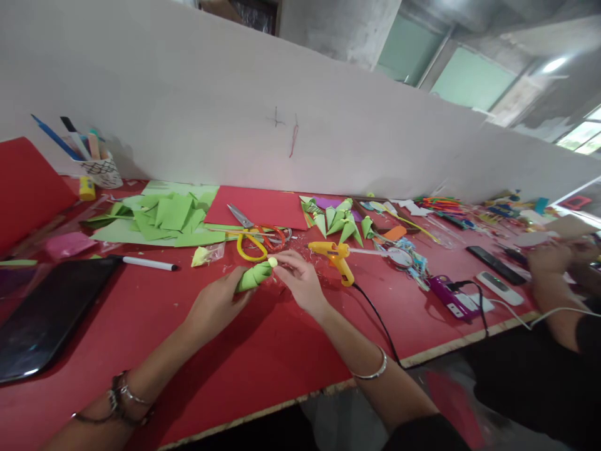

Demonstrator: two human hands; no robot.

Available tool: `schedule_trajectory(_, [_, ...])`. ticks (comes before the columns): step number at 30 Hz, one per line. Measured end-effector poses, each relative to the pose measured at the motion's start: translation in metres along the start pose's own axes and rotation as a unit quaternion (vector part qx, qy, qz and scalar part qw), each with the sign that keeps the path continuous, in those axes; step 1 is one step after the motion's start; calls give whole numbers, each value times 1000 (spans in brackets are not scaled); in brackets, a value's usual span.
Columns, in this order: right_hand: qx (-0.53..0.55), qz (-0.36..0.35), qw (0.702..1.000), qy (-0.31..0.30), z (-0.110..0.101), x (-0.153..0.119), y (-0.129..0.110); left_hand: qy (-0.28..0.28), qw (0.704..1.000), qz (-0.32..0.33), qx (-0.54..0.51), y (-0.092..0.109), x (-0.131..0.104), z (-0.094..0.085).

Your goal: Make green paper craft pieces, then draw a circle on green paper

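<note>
My left hand point(218, 300) is closed around a rolled green paper cone point(253, 277), held tilted above the red table. At the cone's upper right end sits a small pale yellow round piece point(273, 262). The fingertips of my right hand point(299, 279) pinch at this yellow piece, touching the cone's end. Just behind my hands lie yellow-handled scissors point(252, 246). To the right of my right hand a yellow hot glue gun point(334, 257) rests on the table, its black cord running off the front edge.
Green paper pieces point(174, 212) and a red sheet point(258, 207) lie at the back. Finished-looking green cones point(342, 219) stand in a group beyond the glue gun. A black tablet point(51, 319), marker point(149, 263) and pen cup point(104, 172) are left; a purple power strip point(454, 299) and another person's hands point(551, 257) are right.
</note>
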State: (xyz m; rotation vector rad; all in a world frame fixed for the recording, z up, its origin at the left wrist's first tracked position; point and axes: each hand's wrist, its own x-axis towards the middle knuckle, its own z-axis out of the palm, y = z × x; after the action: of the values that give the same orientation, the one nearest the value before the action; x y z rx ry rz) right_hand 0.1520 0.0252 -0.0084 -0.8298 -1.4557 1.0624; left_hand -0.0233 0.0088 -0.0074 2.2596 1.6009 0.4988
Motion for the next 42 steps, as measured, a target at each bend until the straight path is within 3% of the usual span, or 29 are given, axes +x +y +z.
schedule_trajectory(8, [-32, -31, 999, -14, -2, -1, -4, 7, 996, 54, -71, -6, 1, 7])
schedule_trajectory(13, [-72, -42, 993, -83, -1, -5, -7, 37, 991, 89, -89, -7, 0, 10])
schedule_trajectory(18, [30, -11, 997, -74, -1, -4, 0, 28, 991, 101, -81, -6, -1, 9])
schedule_trajectory(24, [6, 17, 994, -106, 2, -4, -8, 20, 991, 90, -93, -4, 0, 6])
schedule_trajectory(32, [32, 16, 990, -133, 3, -3, -10, -73, 973, 54, -212, 9, -5, 0])
schedule_trajectory(36, [94, -5, 992, -85, 2, -3, -7, -69, 977, 40, -196, 9, -5, 3])
schedule_trajectory(42, [11, -7, 998, -58, -1, -2, -7, -54, 982, 11, -181, 9, -6, 5])
